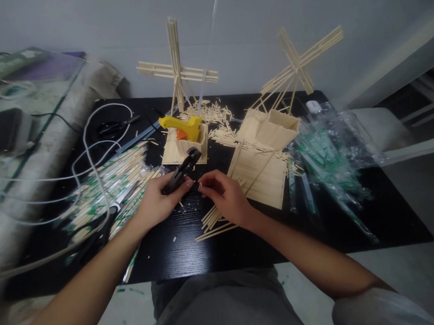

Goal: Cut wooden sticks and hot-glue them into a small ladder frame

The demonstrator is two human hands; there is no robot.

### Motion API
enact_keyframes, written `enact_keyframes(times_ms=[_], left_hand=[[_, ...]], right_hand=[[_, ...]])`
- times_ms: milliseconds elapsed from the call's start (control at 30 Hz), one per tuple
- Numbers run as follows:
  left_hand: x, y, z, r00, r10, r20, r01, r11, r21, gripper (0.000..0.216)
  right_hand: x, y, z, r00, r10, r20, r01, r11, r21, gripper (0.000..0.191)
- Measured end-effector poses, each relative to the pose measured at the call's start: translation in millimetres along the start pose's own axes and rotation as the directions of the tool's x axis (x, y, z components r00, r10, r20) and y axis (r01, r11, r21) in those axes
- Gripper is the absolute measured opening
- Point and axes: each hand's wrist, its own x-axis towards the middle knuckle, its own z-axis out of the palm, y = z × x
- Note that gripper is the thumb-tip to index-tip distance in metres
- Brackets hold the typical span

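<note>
My left hand [159,198] is wrapped round a black pliers-like tool [181,172], which slants up and away; its exact kind is hard to make out. My right hand [227,195] is closed in a pinch close to my left thumb, and a tiny pale bit may be between its fingertips. Under and beside the right hand lie loose thin wooden sticks [216,225]. Just beyond the tool, a yellow glue gun [186,127] rests in a small stick-built box [193,147] on a wooden base.
Two crosses of sticks, left [176,71] and right [296,65], rise at the back. Cut stick pieces [215,112] lie between them. A stick panel [257,175] is right; plastic wrappers [324,158] lie beyond. Wrapped sticks [96,187], scissors [113,210] and a white cable [89,153] are left.
</note>
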Motion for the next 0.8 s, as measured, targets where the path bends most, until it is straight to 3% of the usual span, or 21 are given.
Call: enact_keyframes(times_ms=[100,233,433,633,800], left_hand=[[-0.2,-4.2,0.8,0.999,0.031,-0.022,-0.03,0.999,0.035,0.033],[-0.4,-6.9,1.6,0.996,0.049,-0.078,-0.044,0.997,0.066,0.033],[-1.6,-3.1,0.3,0.997,0.041,-0.061,-0.039,0.999,0.02,0.036],[-5.4,-5.6,-2.7,0.998,-0.052,0.026,0.055,0.983,-0.175,0.047],[-4.7,-9.5,-2.4,0.996,-0.081,0.048,0.091,0.959,-0.269,0.043]], right_hand=[[0.8,-4.0,0.1,0.999,0.041,0.005,-0.041,0.994,0.101,0.018],[3.4,-10.4,-1.3,0.997,0.069,0.029,-0.073,0.981,0.18,0.017],[5.1,-12.4,-2.0,0.987,0.159,0.028,-0.159,0.928,0.337,0.036],[3.1,-14.9,-2.5,0.979,0.197,0.05,-0.2,0.896,0.397,0.033],[2.4,-14.3,-2.1,0.975,0.207,0.077,-0.22,0.883,0.415,0.033]])
